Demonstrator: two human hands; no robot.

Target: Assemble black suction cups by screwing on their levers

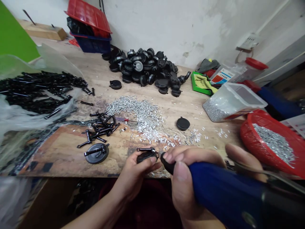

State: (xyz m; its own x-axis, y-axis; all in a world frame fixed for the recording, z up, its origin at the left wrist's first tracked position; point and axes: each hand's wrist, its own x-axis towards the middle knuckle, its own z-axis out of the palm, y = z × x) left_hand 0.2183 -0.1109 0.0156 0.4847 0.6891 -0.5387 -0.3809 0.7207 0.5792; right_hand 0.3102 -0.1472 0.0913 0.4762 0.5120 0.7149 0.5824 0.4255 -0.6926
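Observation:
My left hand grips a round black disc-shaped part near the table's front edge, with a small black link bar lying across its top. Closed around a blue electric screwdriver is my right hand, its thumb and fingers near the black nose. The tool's tip points at the end of the link bar; whether it touches a screw there is too small to tell. Left of my hands lies another black disc with a link bar on it. A single disc rests beyond my right hand.
Ahead are heaped screws, white sleeves, a small screwdriver and loose link bars. A bag of black bars sits left, piled discs at the back. On the right stand a clear tub and red basket.

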